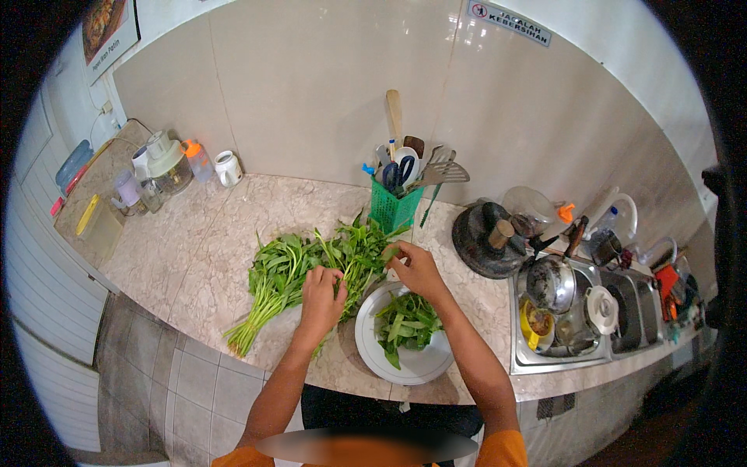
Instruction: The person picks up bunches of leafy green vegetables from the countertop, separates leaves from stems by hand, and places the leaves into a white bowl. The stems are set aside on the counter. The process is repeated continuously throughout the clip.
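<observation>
Two bunches of leafy greens with long stems lie side by side on the marble-patterned counter. The left bunch (268, 288) fans its pale stem ends toward the near left. My left hand (323, 294) is curled at the stems of the right bunch (354, 253), its fingers closed on them. At the leafy tips of that bunch, my right hand (416, 272) pinches a green leaf between thumb and fingers. Just below my right hand, a white bowl (368, 342) holds loose picked leaves (408, 321).
A green utensil basket (394, 206) stands behind the greens. To its right are a stone mortar (489, 241) and a sink (537, 359) crowded with a pot, a yellow cup and other dishes. A blender or chopper (170, 167), bottles and a white mug (228, 169) line the back left.
</observation>
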`<state>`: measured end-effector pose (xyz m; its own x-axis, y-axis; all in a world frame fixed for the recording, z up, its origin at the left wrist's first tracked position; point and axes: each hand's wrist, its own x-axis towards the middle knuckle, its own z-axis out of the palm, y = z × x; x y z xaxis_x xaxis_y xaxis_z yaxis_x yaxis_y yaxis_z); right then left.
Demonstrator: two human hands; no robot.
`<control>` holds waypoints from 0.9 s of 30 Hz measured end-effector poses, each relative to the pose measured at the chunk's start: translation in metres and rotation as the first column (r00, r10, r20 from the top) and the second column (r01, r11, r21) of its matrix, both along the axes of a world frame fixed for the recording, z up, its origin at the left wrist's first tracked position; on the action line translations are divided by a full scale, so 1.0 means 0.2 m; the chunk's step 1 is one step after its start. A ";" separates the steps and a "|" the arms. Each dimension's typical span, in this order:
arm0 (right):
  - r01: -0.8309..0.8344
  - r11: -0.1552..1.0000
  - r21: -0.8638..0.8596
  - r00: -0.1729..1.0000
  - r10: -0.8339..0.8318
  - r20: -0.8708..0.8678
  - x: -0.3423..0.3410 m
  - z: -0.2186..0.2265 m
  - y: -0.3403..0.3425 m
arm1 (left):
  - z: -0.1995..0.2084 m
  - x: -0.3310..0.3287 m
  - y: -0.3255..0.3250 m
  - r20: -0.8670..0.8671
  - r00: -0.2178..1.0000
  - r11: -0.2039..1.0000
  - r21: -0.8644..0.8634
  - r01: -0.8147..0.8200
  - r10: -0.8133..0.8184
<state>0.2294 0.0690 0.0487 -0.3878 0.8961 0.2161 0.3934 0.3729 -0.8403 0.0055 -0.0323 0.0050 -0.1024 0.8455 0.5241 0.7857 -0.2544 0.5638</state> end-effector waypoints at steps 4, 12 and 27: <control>-0.074 0.979 -0.189 0.985 0.043 -0.165 0.00 -0.04 0.02 | -0.02 0.01 0.01 -0.007 1.000 0.999 -0.033 -0.015 0.015; -0.111 0.917 -0.383 0.982 0.041 -0.186 0.01 0.01 -0.01 | -0.01 0.01 0.02 0.108 0.992 0.997 -0.044 0.070 -0.065; -0.119 0.988 -0.103 0.991 0.111 -0.076 -0.04 0.12 -0.11 | -0.01 -0.01 0.01 0.617 0.774 0.973 -0.060 0.224 -0.140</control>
<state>0.2205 0.0466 0.0734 -0.4771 0.8656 0.1518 0.2917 0.3189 -0.9018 0.0040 -0.0301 0.0039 -0.2001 0.9337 0.2970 0.2177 -0.2532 0.9426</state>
